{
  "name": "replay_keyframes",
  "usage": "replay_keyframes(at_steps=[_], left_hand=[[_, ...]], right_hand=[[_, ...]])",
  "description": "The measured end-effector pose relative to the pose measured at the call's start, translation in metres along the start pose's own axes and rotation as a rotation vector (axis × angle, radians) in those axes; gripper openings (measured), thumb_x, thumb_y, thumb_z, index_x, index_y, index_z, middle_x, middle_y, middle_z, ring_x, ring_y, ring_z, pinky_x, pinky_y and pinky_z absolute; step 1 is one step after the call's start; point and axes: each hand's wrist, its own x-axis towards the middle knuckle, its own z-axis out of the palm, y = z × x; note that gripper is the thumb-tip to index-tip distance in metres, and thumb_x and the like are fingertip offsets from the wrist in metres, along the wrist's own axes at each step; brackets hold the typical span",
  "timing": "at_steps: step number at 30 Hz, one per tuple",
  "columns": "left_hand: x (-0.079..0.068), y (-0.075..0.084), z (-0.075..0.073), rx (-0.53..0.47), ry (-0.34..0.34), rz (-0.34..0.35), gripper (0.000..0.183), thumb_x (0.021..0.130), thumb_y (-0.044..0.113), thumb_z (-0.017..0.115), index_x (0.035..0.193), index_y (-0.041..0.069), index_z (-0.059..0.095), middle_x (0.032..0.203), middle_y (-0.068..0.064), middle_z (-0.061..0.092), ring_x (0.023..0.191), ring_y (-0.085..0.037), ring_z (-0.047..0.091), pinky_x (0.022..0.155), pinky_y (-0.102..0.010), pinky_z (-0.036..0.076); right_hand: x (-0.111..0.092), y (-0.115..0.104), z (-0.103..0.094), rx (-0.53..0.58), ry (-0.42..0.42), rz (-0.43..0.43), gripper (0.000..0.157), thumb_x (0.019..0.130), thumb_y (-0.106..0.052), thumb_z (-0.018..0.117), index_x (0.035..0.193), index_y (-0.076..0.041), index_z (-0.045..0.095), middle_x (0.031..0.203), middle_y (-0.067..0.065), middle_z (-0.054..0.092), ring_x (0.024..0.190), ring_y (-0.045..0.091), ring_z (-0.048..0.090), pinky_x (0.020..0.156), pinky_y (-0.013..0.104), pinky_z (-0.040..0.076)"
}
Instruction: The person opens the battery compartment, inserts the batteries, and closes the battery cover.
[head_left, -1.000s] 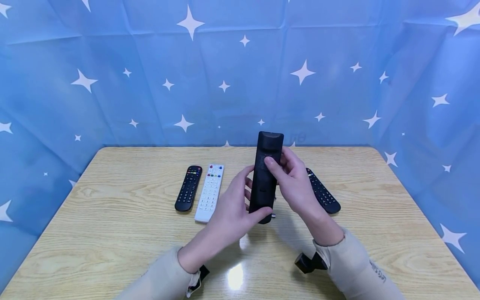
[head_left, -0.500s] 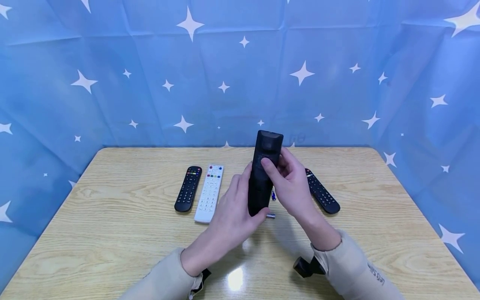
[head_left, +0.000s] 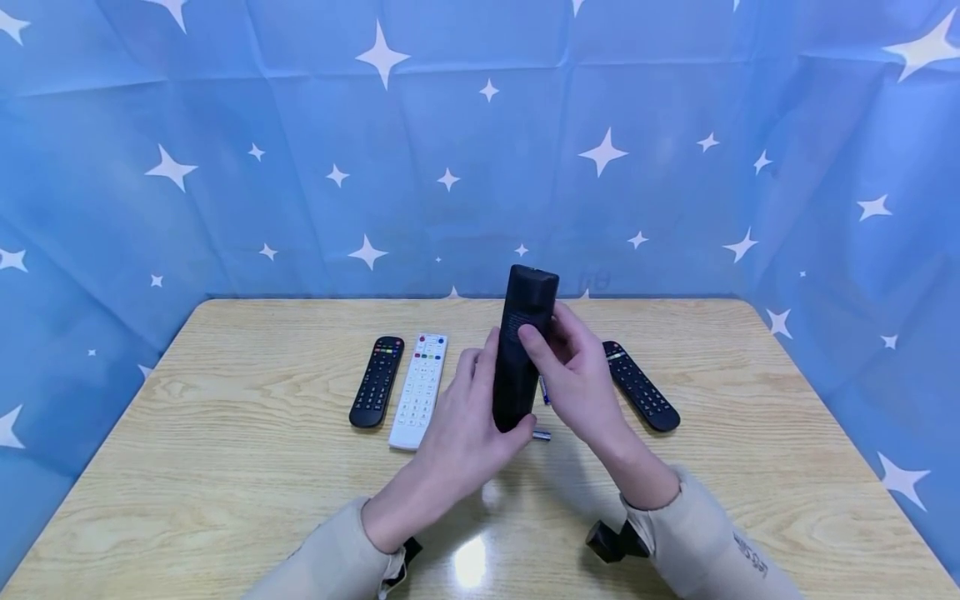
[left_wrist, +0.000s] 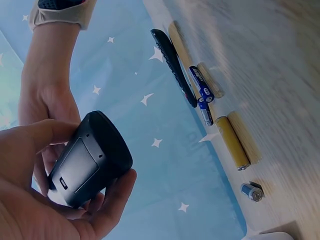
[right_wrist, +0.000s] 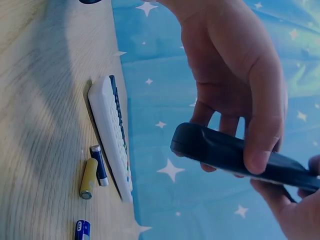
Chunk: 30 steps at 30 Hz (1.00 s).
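Both hands hold a black remote control (head_left: pixel 516 379) up over the table, its back turned toward me. My left hand (head_left: pixel 467 429) grips the lower end, with the thumb across the bottom. On the other side, my right hand (head_left: pixel 585 383) holds the edge, its thumb lying on the back face. In the left wrist view a closed battery cover (left_wrist: pixel 77 162) shows on the back. Below lie several loose batteries: a yellow battery (left_wrist: pixel 232 142), a blue battery (left_wrist: pixel 201 84) and a blue-and-silver battery (left_wrist: pixel 252 191) among them. The remote's button side is hidden in the head view.
A black remote (head_left: pixel 377 382) and a white remote (head_left: pixel 418 392) lie side by side on the left, buttons up. Another black remote (head_left: pixel 641 386) lies slanted on the right. Behind the wooden table (head_left: pixel 225 500) hangs a blue star-patterned cloth (head_left: pixel 300 125).
The held remote has shifted slightly left, and its lower end has risen. My left fingers now reach up along its side. The right thumb has moved a little down and left.
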Motion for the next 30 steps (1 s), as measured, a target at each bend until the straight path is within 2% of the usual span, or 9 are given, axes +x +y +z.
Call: replay_keyframes(at_steps=[6,10,11,13,17,20,21,25,30], left_hand=[[-0.001,-0.002,-0.004,-0.140,-0.059,-0.072,0.098,0.078,0.027,0.074,0.154,0.012,0.014,0.127,-0.006,0.044,0.091,-0.012,0.052,0.076,-0.027,0.048],[0.000,0.000,-0.008,-0.239,-0.106,-0.123,0.095,0.081,0.025,0.071,0.154,0.015,0.011,0.127,-0.003,0.044,0.092,-0.010,0.051,0.066,-0.024,0.050],[0.001,0.000,-0.009,-0.257,-0.115,-0.137,0.094,0.081,0.024,0.070,0.154,0.015,0.012,0.127,-0.003,0.044,0.092,-0.010,0.051,0.063,-0.024,0.050],[0.001,0.001,-0.010,-0.286,-0.128,-0.154,0.092,0.082,0.024,0.069,0.154,0.014,0.013,0.127,-0.002,0.045,0.092,-0.010,0.050,0.058,-0.024,0.050],[0.001,0.001,-0.012,-0.311,-0.136,-0.151,0.090,0.082,0.021,0.068,0.154,0.014,0.015,0.127,-0.001,0.046,0.090,-0.010,0.051,0.056,-0.024,0.050],[0.001,0.001,-0.012,-0.318,-0.145,-0.138,0.089,0.082,0.020,0.068,0.154,0.015,0.015,0.123,0.000,0.048,0.086,-0.010,0.052,0.055,-0.024,0.050],[0.001,0.001,-0.012,-0.319,-0.149,-0.136,0.089,0.082,0.020,0.068,0.154,0.015,0.015,0.121,0.000,0.048,0.085,-0.009,0.053,0.055,-0.024,0.050],[0.001,0.001,-0.012,-0.308,-0.173,-0.131,0.087,0.084,0.021,0.067,0.154,0.016,0.016,0.119,0.001,0.048,0.087,-0.009,0.054,0.060,-0.023,0.051],[0.001,-0.001,-0.014,-0.292,-0.201,-0.127,0.081,0.088,0.027,0.068,0.153,0.016,0.021,0.126,0.001,0.046,0.096,-0.011,0.055,0.070,-0.025,0.052]], right_hand=[[-0.002,-0.001,-0.001,0.039,-0.155,0.037,0.044,0.104,-0.025,0.044,0.147,-0.025,0.037,0.132,0.010,0.052,0.115,0.023,0.055,0.094,0.036,0.047],[-0.001,0.000,-0.003,0.090,-0.237,0.046,0.047,0.105,-0.022,0.038,0.151,-0.026,0.027,0.135,0.014,0.050,0.118,0.025,0.053,0.095,0.037,0.046],[-0.002,0.000,-0.004,0.082,-0.247,0.049,0.048,0.105,-0.021,0.038,0.152,-0.027,0.026,0.133,0.015,0.051,0.115,0.025,0.055,0.091,0.035,0.048],[-0.002,0.001,-0.005,0.061,-0.259,0.062,0.050,0.105,-0.020,0.039,0.152,-0.028,0.023,0.130,0.015,0.053,0.111,0.025,0.056,0.083,0.031,0.049],[-0.003,0.001,-0.007,0.015,-0.257,0.079,0.054,0.104,-0.020,0.043,0.152,-0.030,0.021,0.128,0.014,0.055,0.108,0.023,0.058,0.081,0.028,0.047],[-0.004,0.002,-0.008,0.001,-0.242,0.081,0.055,0.103,-0.020,0.045,0.152,-0.029,0.022,0.126,0.014,0.055,0.110,0.023,0.058,0.092,0.029,0.046],[-0.004,0.002,-0.008,-0.006,-0.236,0.081,0.055,0.103,-0.020,0.046,0.152,-0.029,0.022,0.125,0.014,0.056,0.109,0.023,0.058,0.091,0.029,0.046],[-0.004,0.004,-0.010,-0.041,-0.215,0.091,0.055,0.103,-0.022,0.047,0.152,-0.029,0.023,0.123,0.012,0.057,0.107,0.022,0.059,0.089,0.031,0.046],[-0.003,0.009,-0.014,-0.085,-0.200,0.092,0.055,0.102,-0.023,0.049,0.151,-0.030,0.026,0.123,0.012,0.057,0.109,0.022,0.058,0.094,0.041,0.044]])
